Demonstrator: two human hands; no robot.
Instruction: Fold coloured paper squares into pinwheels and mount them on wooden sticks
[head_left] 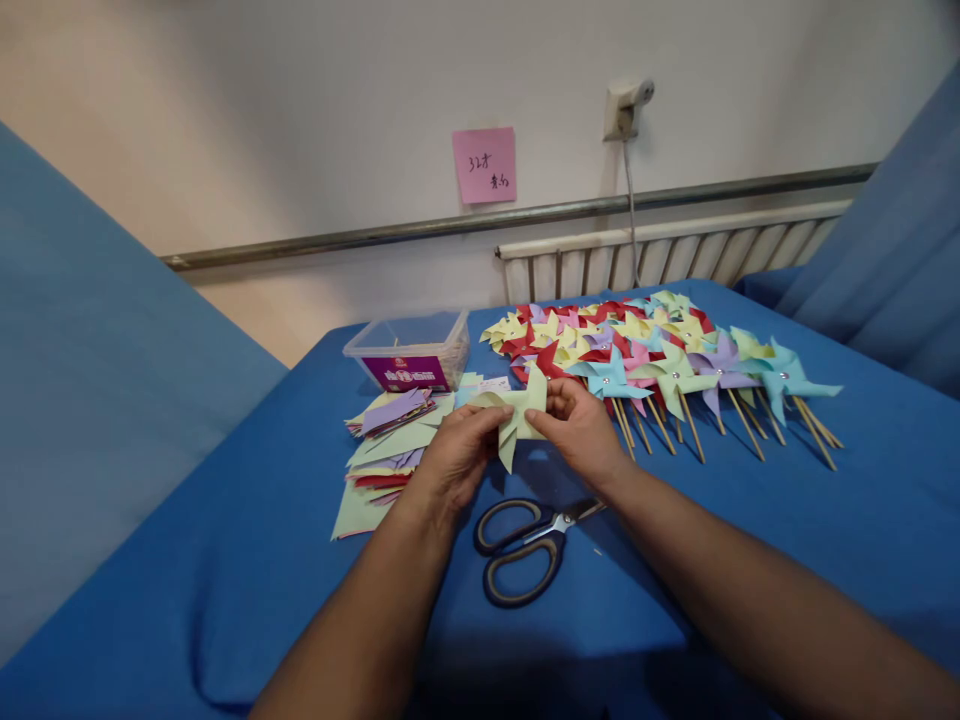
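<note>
A pale green paper pinwheel (516,425) is held up over the table between both hands, its folded blades spread around the middle. My left hand (469,448) pinches its left side, thumb on the front. On the right side, my right hand (581,428) grips it with the thumb near the centre and the fingers curled behind. No stick shows on this pinwheel. Below the hands lie scissors (525,545) with dark blue handles, the blades pointing right and partly hidden by my right forearm. Stacks of coloured paper (394,440) sit just left of my left hand.
Many finished pinwheels (675,372) on wooden sticks lie in rows at the right. A clear plastic box (409,345) with a purple label stands at the back left. Behind the blue-covered table (262,520) are a wall, a pipe (390,232) and a radiator (675,260).
</note>
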